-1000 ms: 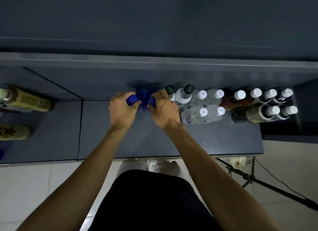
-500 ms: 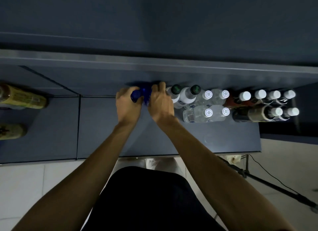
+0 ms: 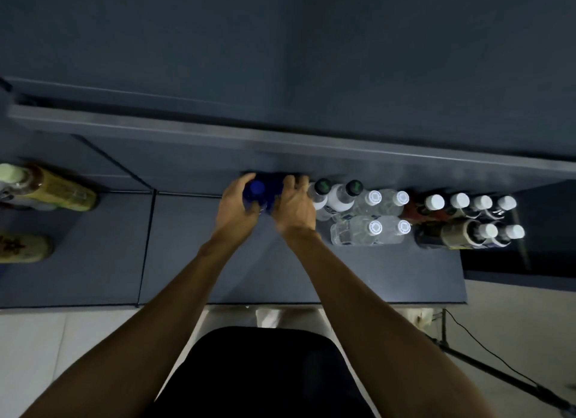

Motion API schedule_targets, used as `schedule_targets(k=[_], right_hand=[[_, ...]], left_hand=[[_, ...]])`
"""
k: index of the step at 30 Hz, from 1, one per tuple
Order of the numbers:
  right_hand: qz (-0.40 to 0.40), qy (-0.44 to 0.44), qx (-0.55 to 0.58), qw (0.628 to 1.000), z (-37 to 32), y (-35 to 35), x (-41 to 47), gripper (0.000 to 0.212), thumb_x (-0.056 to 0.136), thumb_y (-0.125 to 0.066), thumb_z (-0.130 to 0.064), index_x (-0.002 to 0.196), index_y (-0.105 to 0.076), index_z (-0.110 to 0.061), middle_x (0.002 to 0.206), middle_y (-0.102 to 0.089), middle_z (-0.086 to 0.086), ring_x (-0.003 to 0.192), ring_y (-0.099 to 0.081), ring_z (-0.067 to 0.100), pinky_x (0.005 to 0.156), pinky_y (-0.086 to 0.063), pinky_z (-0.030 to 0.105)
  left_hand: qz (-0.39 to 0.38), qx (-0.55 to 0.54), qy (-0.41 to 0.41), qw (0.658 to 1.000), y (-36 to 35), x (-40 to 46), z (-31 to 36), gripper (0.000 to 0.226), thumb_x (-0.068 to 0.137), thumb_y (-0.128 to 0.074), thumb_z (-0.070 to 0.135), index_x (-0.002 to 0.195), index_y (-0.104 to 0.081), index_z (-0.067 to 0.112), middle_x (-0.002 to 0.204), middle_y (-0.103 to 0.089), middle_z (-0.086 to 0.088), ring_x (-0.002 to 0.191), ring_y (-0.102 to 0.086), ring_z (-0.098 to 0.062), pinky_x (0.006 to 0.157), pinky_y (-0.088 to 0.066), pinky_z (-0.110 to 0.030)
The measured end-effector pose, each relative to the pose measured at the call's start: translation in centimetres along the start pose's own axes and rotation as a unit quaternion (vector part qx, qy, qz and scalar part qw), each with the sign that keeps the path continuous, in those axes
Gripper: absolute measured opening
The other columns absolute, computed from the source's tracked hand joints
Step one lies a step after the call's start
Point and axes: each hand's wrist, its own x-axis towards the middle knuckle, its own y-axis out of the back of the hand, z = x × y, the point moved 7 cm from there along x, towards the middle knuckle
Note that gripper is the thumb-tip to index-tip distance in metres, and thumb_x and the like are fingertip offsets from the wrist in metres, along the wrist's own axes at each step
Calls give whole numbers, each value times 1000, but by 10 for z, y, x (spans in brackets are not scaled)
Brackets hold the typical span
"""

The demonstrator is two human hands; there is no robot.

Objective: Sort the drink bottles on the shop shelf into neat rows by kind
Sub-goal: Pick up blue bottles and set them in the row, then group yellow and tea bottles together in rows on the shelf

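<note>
Holding blue bottles at the back of the dark shelf (image 3: 358,277), both hands work side by side. The left hand (image 3: 238,207) has its fingers curled around a blue-capped bottle (image 3: 257,188), and the right hand (image 3: 294,205) grips a second blue bottle (image 3: 276,187) just beside it, though this one is mostly hidden and blurred.

In my judgement the task is already well advanced on the right side. Next to the right hand stand two white bottles with dark green caps (image 3: 338,193), then four clear water bottles (image 3: 374,221) in two rows, then a block of dark bottles with white caps (image 3: 467,218) near the right end of the shelf. These groups look ordered by kind. The blue bottles seem to be the row now being formed, touching or almost touching the green-capped pair.

What is left, it seems, is the left side: some yellow-labelled bottles (image 3: 53,190) stand apart on the neighbouring shelf panel, and another yellow one (image 3: 23,247) stands near the front.

There is wide free shelf surface in front of the hands and to their left. The upper shelf edge (image 3: 280,137) hangs over the back row, so lifting bottles there needs care.
</note>
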Motion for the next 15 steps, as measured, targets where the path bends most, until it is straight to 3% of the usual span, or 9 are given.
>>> schedule_targets(k=[2,4,7,9,11,13,15], right_hand=[[12,21,1,1000,-3,5,-4,38,93,-55,-20,126,-42,-8,132,-34,16,106,-58,39,72,-45,42],[72,68,-4,995,-10,17,-18,36,89,-57,-21,122,-47,-9,129,-40,14,103,-57,38,68,-46,42],[142,175,107,968,-24,28,-47,29,85,-59,-17,112,-59,-8,115,-57,13,96,-58,36,71,-51,45],[75,198,241,947,-37,25,-59,22,87,-60,-18,107,-64,-9,108,-63,8,92,-61,27,78,-51,39],[-40,154,379,912,-51,22,-67,20,92,-62,-18,110,-66,-10,107,-67,5,87,-60,13,78,-48,19],[-157,131,442,873,-68,19,-80,26,95,-59,-20,119,-63,-10,108,-65,1,89,-55,4,69,-39,-1],[-213,161,455,849,-83,21,-94,30,97,-56,-21,124,-60,-10,108,-60,-6,88,-53,-4,66,-35,-5]], left_hand=[[7,-1,-21,1000,8,-9,5,56,82,-58,-7,136,-48,8,135,-52,-12,122,-48,-24,105,-38,-32],[43,-3,-10,999,23,-23,5,56,84,-57,-4,136,-47,13,135,-51,-6,121,-45,-15,104,-38,-30],[95,-16,22,995,46,-50,4,51,87,-56,-1,134,-50,17,136,-52,-1,120,-50,-16,102,-43,-34],[109,-28,35,993,61,-66,4,44,89,-55,0,129,-54,18,129,-57,2,114,-57,-17,96,-48,-34],[122,-22,36,992,80,-79,8,38,89,-54,-1,122,-58,18,120,-63,4,108,-61,-13,94,-47,-25],[141,-28,35,989,101,-95,14,34,90,-52,-3,115,-62,18,116,-66,1,102,-62,-1,92,-46,-16],[173,-45,36,983,125,-117,19,30,92,-51,-3,112,-63,16,113,-67,1,97,-59,10,94,-47,-19]])
